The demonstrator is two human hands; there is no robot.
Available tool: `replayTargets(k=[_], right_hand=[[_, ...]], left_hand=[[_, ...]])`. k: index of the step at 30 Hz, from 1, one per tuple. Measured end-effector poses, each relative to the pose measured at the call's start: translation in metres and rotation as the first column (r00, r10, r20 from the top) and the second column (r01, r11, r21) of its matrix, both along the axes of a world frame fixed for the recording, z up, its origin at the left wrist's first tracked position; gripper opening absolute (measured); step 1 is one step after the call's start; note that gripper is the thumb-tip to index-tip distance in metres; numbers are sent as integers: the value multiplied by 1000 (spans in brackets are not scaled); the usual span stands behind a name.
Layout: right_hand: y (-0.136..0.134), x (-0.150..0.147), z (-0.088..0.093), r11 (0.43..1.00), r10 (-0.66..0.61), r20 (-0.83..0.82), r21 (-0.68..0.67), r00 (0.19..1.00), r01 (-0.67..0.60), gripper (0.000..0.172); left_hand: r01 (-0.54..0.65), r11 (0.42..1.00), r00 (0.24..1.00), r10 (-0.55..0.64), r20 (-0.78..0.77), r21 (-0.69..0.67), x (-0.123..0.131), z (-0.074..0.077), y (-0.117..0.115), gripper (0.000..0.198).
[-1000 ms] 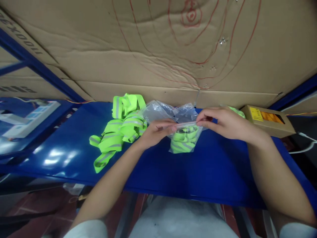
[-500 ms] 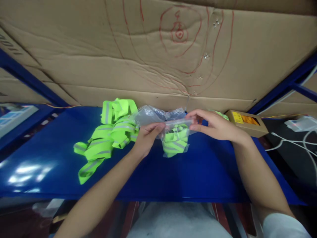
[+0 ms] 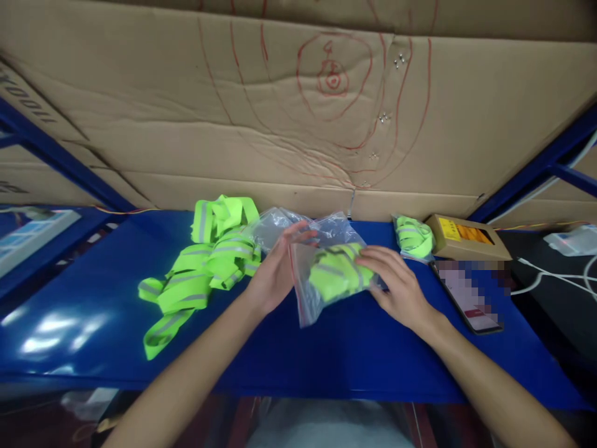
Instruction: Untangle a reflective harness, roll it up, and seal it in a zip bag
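Clear plastic crinkles under both palms: the zip bag point(image 3: 326, 280) I was pinching by its top edge a moment ago now lies tilted on the blue shelf point(image 3: 93, 311), so the seal looks done. My left hand point(image 3: 275, 270) presses its left side with fingers spread; my right hand point(image 3: 396, 283) lies flat on its right end. Inside, a folded neon-green reflective strap (grey stripes showing) bulges the film.

Left hand: your left hand point(image 3: 275, 274) steadies the clear plastic zip bag point(image 3: 321, 277).
Right hand: your right hand point(image 3: 396, 286) presses its folded neon-yellow reflective strap point(image 3: 336, 274).
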State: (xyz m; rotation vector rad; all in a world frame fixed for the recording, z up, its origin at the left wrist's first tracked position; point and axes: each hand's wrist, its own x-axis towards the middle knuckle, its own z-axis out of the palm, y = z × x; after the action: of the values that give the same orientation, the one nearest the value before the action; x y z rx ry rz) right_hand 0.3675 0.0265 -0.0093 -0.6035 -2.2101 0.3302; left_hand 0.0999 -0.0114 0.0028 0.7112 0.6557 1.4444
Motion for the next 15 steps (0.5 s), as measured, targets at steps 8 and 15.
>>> replayTargets(k=[8,15], right_hand=[[-1,3,-6,912,29,-33,409,999,-13,41],[13,7,-4,962,-210,-16,176,978,209,68]], left_hand=[[328,923,917,-363,-167,-202,3,-16,2,77],[280,939,849,-339,-405,-200,10,-22,-1,47]])
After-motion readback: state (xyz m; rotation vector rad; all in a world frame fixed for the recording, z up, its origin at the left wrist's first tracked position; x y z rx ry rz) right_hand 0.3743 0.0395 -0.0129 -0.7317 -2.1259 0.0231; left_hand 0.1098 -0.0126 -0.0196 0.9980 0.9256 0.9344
